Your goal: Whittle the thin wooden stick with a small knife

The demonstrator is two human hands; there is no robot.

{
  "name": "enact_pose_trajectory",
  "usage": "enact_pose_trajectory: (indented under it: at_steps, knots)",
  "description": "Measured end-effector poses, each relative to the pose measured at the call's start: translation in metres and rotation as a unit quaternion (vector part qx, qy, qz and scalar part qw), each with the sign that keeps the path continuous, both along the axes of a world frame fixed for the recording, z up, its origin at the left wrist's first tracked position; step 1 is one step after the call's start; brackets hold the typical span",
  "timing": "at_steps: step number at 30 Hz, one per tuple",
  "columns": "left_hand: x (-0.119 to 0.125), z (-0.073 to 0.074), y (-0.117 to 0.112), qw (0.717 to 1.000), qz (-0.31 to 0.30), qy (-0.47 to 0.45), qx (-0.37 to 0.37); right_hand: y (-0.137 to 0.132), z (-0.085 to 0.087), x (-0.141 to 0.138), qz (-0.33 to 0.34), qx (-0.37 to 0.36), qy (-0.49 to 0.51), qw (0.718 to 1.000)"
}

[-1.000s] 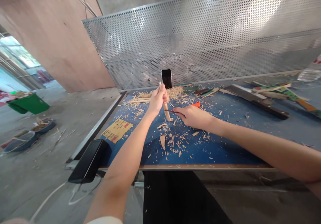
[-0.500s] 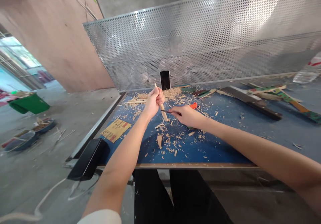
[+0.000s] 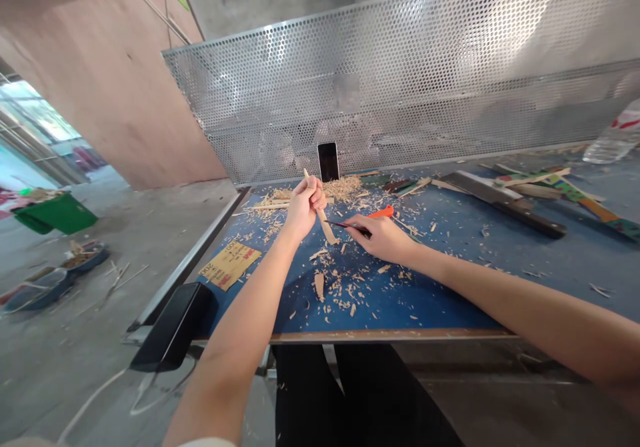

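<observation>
In the head view, the left hand [image 3: 304, 205] is clenching a wooden stick [image 3: 327, 232], which is jutting below that fist; the right hand [image 3: 384, 236] is pinching a knife [image 3: 341, 225], its fingers now sitting farther from the stick, suggesting the whittling stroke is being readjusted.

Stick [image 3: 325, 225]: pale, pointed wood; we hold it slanting, lower end rightward.
Knife [image 3: 339, 225]: dark, thin; we hold it crosswise, tip at the stick.

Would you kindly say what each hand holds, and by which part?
Left hand: wooden piece, near its upper end. Right hand: slim dark tool, behind its tip.
</observation>
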State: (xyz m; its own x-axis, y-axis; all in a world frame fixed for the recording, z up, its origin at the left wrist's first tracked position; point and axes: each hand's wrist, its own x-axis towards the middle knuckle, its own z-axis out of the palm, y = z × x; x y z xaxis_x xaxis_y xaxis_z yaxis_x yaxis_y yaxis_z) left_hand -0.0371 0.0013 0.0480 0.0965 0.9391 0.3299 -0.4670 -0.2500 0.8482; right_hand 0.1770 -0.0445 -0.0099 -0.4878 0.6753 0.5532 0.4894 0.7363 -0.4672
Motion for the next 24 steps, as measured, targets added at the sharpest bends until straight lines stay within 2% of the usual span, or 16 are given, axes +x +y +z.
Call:
enact_pose_trajectory:
  at_steps: [6, 9, 14, 24]
  knots:
    - [0.007, -0.004, 0.002, 0.998, 0.013, -0.057, -0.013, 0.005, -0.005, -0.001, -0.046, -0.041, 0.063, 0.996]
    - [0.012, -0.007, 0.002, 0.994, 0.009, -0.096, -0.052, 0.011, -0.011, -0.003, -0.053, -0.055, 0.090, 0.993]
    - [0.021, -0.013, -0.001, 0.981, -0.012, -0.163, -0.109, 0.018, -0.015, -0.004, -0.053, -0.084, 0.077, 0.992]
    - [0.027, -0.013, -0.005, 0.979, -0.040, -0.159, -0.121, 0.019, -0.019, -0.006, -0.037, -0.085, 0.070, 0.993]
